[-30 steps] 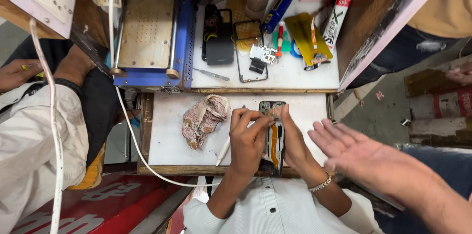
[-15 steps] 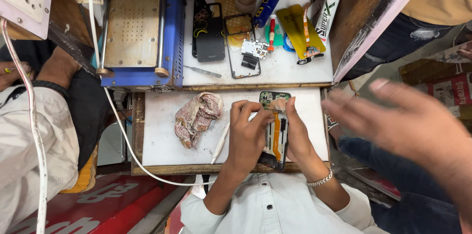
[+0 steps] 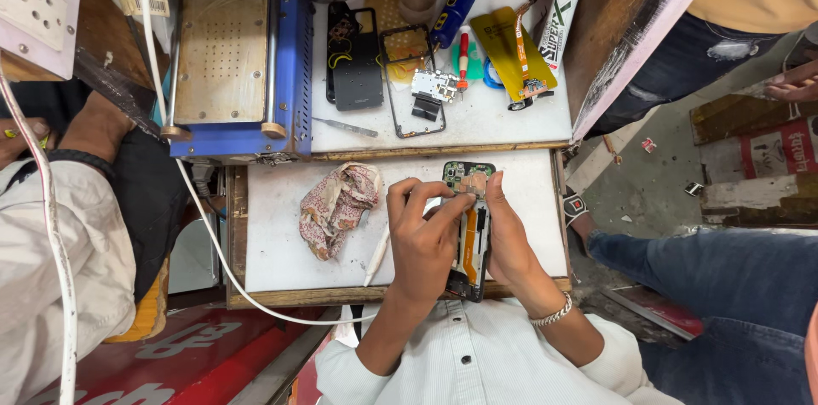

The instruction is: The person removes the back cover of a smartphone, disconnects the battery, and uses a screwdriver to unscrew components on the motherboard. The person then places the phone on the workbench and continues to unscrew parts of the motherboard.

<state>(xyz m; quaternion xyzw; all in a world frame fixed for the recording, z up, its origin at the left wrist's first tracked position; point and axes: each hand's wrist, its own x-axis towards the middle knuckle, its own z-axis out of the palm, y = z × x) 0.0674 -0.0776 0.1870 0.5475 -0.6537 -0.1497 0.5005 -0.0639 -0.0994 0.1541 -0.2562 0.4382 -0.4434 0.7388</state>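
An opened phone with its back removed lies on the white work board, showing a green circuit board and an orange flex strip. My left hand lies over the phone's left side. Its thumb and fingers pinch at the upper part of the phone's insides. My right hand grips the phone's right edge and steadies it. A metal bracelet sits on that wrist. Whatever small part sits under my left fingertips is hidden.
A crumpled patterned cloth and a white pry tool lie left of my hands. Behind are a blue separator machine, a phone frame, a black back cover, a glue tube and tools. A white cable crosses the board. Other people sit left and right.
Another person's open hand at the right has pulled out of view. My hands stay on the phone, and my left fingers have shifted slightly toward its top.
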